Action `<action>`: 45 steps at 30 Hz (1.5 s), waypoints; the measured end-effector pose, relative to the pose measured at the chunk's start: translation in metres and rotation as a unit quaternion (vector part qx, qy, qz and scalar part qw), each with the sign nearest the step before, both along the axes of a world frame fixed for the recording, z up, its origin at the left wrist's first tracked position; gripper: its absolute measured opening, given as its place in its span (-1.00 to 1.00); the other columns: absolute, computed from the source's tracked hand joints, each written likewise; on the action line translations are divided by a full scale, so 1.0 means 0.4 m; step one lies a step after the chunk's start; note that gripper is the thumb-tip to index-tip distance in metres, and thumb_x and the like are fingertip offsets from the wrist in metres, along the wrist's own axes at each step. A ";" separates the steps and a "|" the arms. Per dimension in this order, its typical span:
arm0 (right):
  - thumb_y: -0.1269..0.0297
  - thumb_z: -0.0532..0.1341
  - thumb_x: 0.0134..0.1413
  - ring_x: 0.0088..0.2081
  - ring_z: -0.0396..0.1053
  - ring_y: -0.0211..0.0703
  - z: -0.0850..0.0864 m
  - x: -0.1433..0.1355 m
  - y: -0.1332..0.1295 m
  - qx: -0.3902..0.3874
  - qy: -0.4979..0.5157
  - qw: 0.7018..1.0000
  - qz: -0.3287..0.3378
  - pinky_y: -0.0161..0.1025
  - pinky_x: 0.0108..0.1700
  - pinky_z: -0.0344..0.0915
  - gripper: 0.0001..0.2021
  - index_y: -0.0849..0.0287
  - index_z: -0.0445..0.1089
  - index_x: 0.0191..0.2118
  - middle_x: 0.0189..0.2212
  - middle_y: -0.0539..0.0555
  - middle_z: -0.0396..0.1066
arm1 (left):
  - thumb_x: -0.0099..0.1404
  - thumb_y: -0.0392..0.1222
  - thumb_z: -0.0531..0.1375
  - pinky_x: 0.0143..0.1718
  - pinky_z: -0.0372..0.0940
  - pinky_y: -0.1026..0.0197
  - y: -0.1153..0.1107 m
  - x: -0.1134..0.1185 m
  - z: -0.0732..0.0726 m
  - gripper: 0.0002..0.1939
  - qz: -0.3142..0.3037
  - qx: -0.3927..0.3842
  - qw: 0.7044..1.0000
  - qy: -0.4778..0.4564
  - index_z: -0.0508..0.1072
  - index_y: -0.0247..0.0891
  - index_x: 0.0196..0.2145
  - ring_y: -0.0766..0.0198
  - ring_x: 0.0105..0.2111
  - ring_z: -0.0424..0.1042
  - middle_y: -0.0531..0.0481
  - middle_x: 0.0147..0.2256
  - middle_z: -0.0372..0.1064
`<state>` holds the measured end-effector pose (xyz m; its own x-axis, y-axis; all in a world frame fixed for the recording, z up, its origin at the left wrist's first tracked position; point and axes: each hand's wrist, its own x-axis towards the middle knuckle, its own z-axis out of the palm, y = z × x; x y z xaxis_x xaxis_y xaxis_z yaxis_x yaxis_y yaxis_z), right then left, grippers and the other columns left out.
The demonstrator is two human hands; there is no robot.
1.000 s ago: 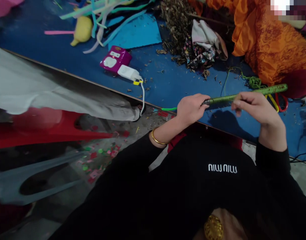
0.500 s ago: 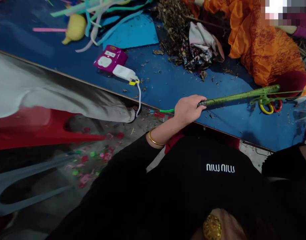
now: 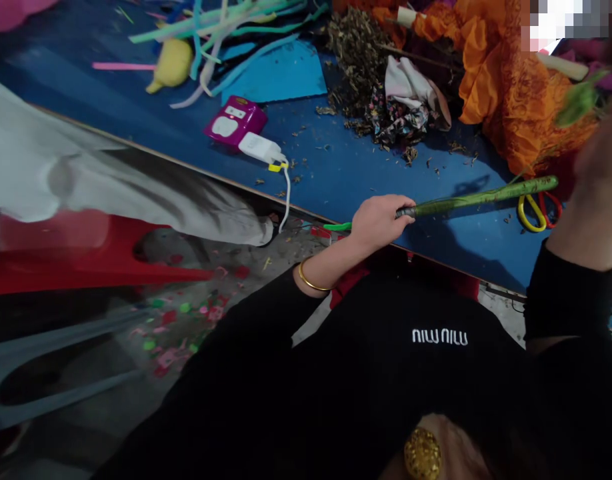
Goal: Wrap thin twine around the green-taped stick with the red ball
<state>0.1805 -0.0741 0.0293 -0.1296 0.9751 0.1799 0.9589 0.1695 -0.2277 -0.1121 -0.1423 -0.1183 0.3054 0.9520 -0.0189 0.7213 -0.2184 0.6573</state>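
My left hand (image 3: 381,223) is closed round the dark end of a green-wrapped stick (image 3: 481,196), which points right over the blue table. At the far right my right hand (image 3: 603,143) is raised and smeared by motion, its fingers not readable. Beside it is a blurred green bundle (image 3: 579,101); whether the hand grips it is unclear. A thin green strand runs up from near the stick. Scissors with a yellow handle loop (image 3: 531,213) and a red one lie just below the stick's far end.
On the blue table (image 3: 331,173) lie a purple socket block (image 3: 239,123) with a white plug and cable, dried plant stems (image 3: 356,60), orange cloth (image 3: 523,100), a yellow object (image 3: 173,63) and coloured strips. A person's pale trouser leg (image 3: 186,200) is at left.
My right hand has come into view at the right. The green bundle has moved from beside the scissors up and right. My left hand still holds the stick; the table view has shifted slightly right.
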 end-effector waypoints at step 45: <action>0.02 0.10 0.43 -0.04 0.52 -0.03 -0.390 -0.241 -0.293 -0.028 0.435 0.896 0.084 -0.01 0.10 0.44 -0.71 0.06 0.37 -0.29 -0.14 0.14 0.58 | 0.30 -0.19 0.40 -0.53 0.32 0.14 0.103 -0.045 0.052 -0.91 -0.019 -0.356 0.914 -0.193 0.71 -0.25 -0.31 0.22 -0.51 0.50 -0.22 -0.35 0.64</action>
